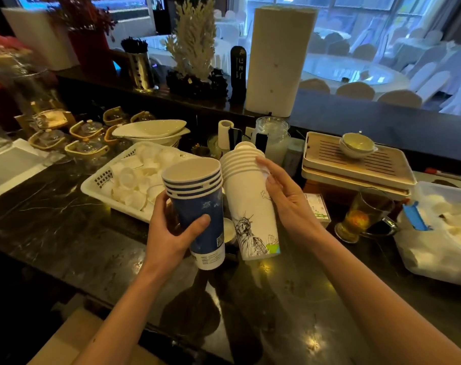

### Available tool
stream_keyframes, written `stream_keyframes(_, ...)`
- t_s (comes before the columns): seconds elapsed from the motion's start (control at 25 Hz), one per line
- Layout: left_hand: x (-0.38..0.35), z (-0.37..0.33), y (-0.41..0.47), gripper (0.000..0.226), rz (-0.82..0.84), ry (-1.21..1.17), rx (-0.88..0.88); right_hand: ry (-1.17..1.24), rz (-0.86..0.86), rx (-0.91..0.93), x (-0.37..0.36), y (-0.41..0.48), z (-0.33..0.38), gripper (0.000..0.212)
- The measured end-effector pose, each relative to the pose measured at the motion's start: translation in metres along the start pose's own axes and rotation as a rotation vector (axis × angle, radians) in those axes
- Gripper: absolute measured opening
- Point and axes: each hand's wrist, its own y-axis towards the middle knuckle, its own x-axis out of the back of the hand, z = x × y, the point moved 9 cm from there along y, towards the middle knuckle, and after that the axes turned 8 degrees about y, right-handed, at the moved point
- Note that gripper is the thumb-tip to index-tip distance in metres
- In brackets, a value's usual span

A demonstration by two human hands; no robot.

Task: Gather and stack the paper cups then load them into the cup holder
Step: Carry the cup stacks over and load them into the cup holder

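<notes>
My left hand [171,233] grips a stack of blue paper cups [200,206], held upright above the dark marble counter [66,233], open mouth up. My right hand [284,201] holds a taller stack of several white paper cups [247,206] printed with a statue drawing, tilted slightly left, fingers along its right side near the rims. The two stacks are side by side, almost touching. I cannot pick out a cup holder for certain; a tall white cylinder [279,61] stands on the raised ledge behind.
A white basket [97,180] of small white cups sits left of the stacks. A wooden tea tray [355,164] with bowls is at the right, a glass mug of tea [361,217] and a clear plastic bin [440,233] beside it. Glass teapots stand at far left.
</notes>
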Motion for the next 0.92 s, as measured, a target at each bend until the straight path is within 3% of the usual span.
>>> stream_keyframes(0.12, 0.009, 0.003, -0.004, 0.079, -0.033, 0.027, 0.003, 0.065, -0.034, -0.05, 0.009, 0.007, -0.01, 0.033)
stream_keyframes(0.24, 0.015, 0.005, -0.007, 0.083, -0.046, 0.042, 0.008, 0.119, -0.023, -0.077, 0.013, 0.009, -0.016, 0.054)
stream_keyframes(0.32, 0.019, 0.004, -0.008, 0.077, -0.059, 0.045, 0.002, 0.153, -0.024, -0.126, 0.015, 0.019, -0.023, 0.056)
stream_keyframes(0.44, 0.024, 0.002, -0.009, 0.074, -0.078, 0.047, -0.002, 0.211, -0.019, -0.266, 0.017, 0.039, -0.032, 0.051)
stream_keyframes(0.6, 0.031, 0.003, -0.01, 0.075, -0.092, 0.041, -0.001, 0.478, 0.084, -0.502, 0.007, 0.034, -0.036, 0.05)
stream_keyframes(0.72, 0.031, 0.006, -0.01, 0.075, -0.086, 0.039, 0.013, 0.621, 0.187, -0.668, -0.005, 0.028, -0.029, 0.089)
stream_keyframes(0.8, 0.03, 0.007, -0.01, 0.072, -0.073, 0.03, 0.016, 0.586, 0.217, -0.733, -0.008, 0.034, -0.028, 0.099)
stream_keyframes(0.92, 0.03, 0.006, -0.011, 0.07, -0.068, 0.022, 0.012, 0.482, 0.193, -0.806, -0.013, 0.044, -0.029, 0.091)
